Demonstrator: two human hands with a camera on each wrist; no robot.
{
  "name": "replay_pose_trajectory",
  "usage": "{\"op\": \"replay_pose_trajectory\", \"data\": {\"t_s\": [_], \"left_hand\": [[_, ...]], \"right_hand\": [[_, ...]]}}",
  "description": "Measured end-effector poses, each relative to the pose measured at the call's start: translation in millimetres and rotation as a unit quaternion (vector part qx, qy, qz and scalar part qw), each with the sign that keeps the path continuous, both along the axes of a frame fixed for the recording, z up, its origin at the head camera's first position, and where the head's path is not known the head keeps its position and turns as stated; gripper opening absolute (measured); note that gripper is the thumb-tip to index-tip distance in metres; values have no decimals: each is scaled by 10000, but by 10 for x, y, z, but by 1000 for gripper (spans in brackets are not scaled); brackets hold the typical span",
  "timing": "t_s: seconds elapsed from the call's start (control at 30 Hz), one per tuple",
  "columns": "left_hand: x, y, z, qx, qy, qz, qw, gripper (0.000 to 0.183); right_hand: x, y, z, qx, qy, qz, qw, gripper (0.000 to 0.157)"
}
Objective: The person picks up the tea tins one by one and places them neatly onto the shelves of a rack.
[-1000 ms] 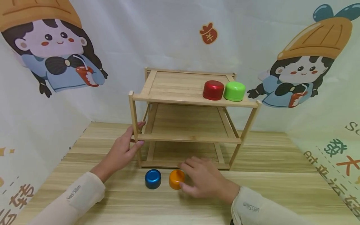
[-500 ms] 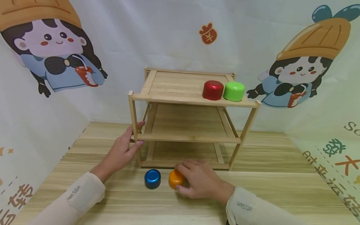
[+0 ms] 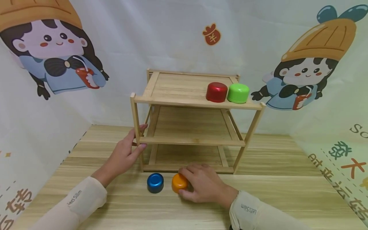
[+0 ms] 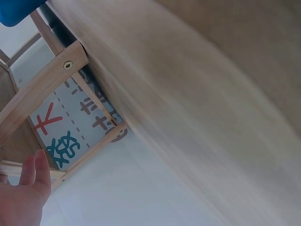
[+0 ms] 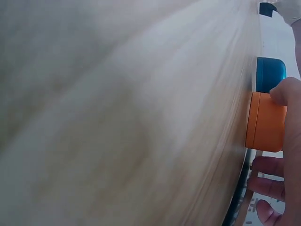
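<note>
On the table stands a small round orange tin [image 3: 179, 183], its shiny body showing a seam near the base in the right wrist view. My right hand [image 3: 205, 183] grips its right side, thumb at the front and index finger over the back edge. Left of it is a matching blue tin [image 3: 155, 183], untouched. My left hand [image 3: 123, 156] holds the left front post of a three-tier wooden rack [image 3: 192, 141], thumb in front and fingers behind. The left wrist view shows the fingers [image 4: 42, 172] of that hand against a rack bar.
A red tin [image 3: 217, 92] and a green tin [image 3: 238, 93] sit side by side on the rack's top tier, front right. Behind rises a white cloth backdrop [image 3: 172, 38] with printed cartoons. The wood-grain table [image 3: 276, 195] extends in front and to both sides.
My right hand has moved slightly left and closed its thumb and index finger on the orange tin. My left hand stays on the rack post, and the tins have stayed in place.
</note>
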State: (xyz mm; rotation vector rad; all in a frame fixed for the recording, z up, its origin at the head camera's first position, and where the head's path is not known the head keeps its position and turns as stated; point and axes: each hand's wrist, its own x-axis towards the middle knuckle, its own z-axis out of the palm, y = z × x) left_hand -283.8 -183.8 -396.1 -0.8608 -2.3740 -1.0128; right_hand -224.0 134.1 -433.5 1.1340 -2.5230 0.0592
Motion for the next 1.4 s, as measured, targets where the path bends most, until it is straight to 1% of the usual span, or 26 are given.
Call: {"op": "replay_pose_trajectory", "data": {"t_s": [0.17, 0.47, 0.77, 0.9, 1.1, 1.4], "left_hand": [[8, 2, -4, -13, -31, 5, 10000, 62], [-3, 0, -11, 0, 80, 20, 10000, 63], [8, 5, -8, 7, 57, 15, 10000, 63], [8, 6, -10, 21, 40, 11, 10000, 64], [10, 12, -10, 15, 75, 17, 10000, 65], [18, 2, 4, -49, -41, 56, 10000, 63]], "right_hand": [[-5, 3, -33, 35, -27, -40, 10000, 54], [-25, 1, -73, -28, -17, 15, 10000, 56], [-36, -26, -101, -53, -171, 40, 9998, 56], [-33, -35, -93, -95, -305, 45, 9995, 55], [-33, -46, -88, -61, -524, -60, 9986, 54], [-21, -68, -44, -150, -475, -3, 9988, 54]]}}
